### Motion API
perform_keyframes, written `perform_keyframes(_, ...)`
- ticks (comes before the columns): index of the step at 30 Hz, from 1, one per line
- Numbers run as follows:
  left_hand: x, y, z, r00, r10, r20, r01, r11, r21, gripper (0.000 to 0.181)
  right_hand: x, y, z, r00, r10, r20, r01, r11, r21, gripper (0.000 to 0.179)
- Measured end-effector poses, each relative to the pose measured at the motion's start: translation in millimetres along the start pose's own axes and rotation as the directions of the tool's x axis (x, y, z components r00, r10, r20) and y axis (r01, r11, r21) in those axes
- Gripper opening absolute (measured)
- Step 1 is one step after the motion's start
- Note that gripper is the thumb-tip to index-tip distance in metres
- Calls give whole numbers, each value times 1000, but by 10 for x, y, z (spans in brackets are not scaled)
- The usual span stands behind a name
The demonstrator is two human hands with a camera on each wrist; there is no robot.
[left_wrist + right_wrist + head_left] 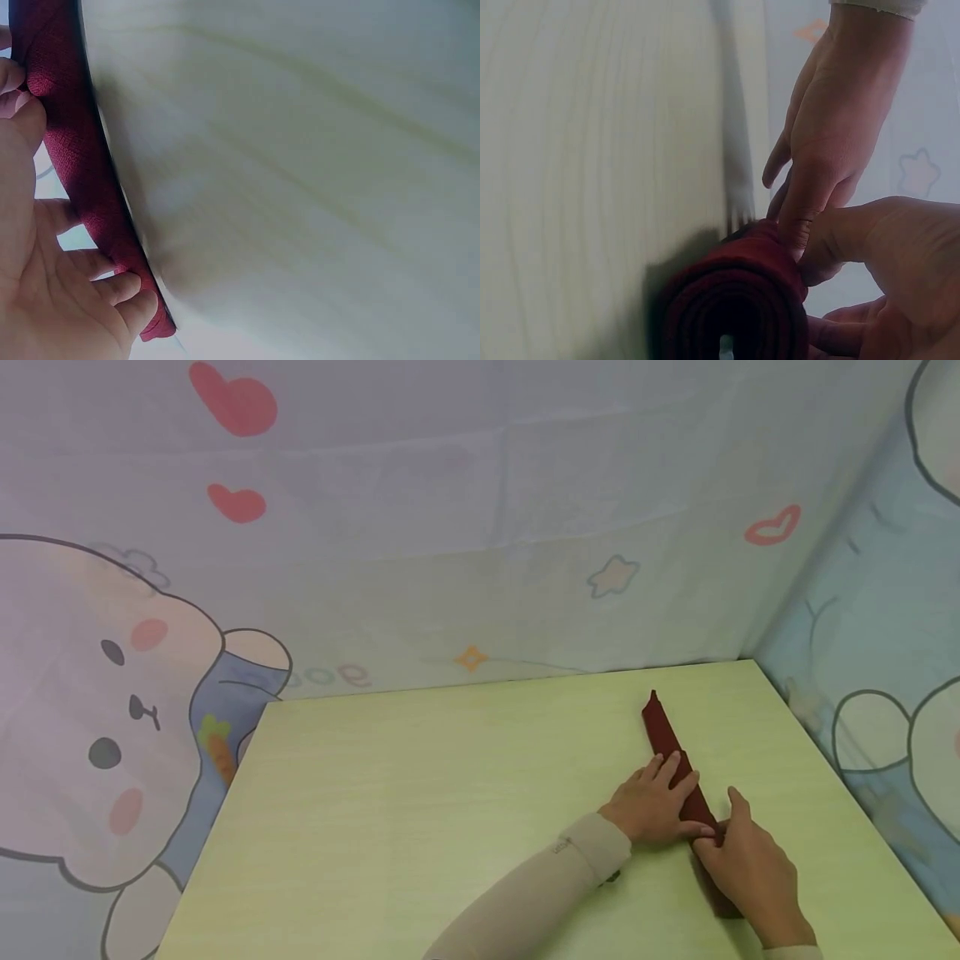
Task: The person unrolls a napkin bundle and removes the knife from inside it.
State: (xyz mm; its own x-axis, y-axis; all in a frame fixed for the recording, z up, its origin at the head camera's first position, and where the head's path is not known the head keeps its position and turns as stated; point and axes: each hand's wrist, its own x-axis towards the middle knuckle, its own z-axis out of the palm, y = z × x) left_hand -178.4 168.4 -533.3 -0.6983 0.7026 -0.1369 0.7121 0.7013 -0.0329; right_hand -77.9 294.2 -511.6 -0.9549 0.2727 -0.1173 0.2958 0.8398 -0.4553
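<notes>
A dark red cloth [701, 810], rolled into a long narrow roll, lies slantwise on the right part of the table. Its near end [739, 274] shows spiral layers in the right wrist view. My left hand [654, 802] rests on the middle of the roll with fingers spread across it; in the left wrist view its fingertips [139, 304] touch the cloth's side. Nearer to me, my right hand [753, 864] holds the roll, thumb over the top and some fingers at its side. The index finger points away from the cloth. Both thumbs meet close together.
The pale wood-grained table [420, 793] extends far to the left of the cloth. Behind it hangs a printed curtain [420, 518] with hearts and a cartoon animal. Another printed curtain [862, 635] runs along the right edge.
</notes>
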Motion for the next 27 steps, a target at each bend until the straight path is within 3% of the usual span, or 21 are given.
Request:
perform_keyframes(13,-21,1,-24,1000,0,5,0,1000,-18,81,70,43,-64,999,-22,48,22,1000,15,84)
perform_keyframes(27,-12,-39,-25,1000,6,19,-5,998,-65,82,228,293,-168,990,-53,131,50,998,30,55)
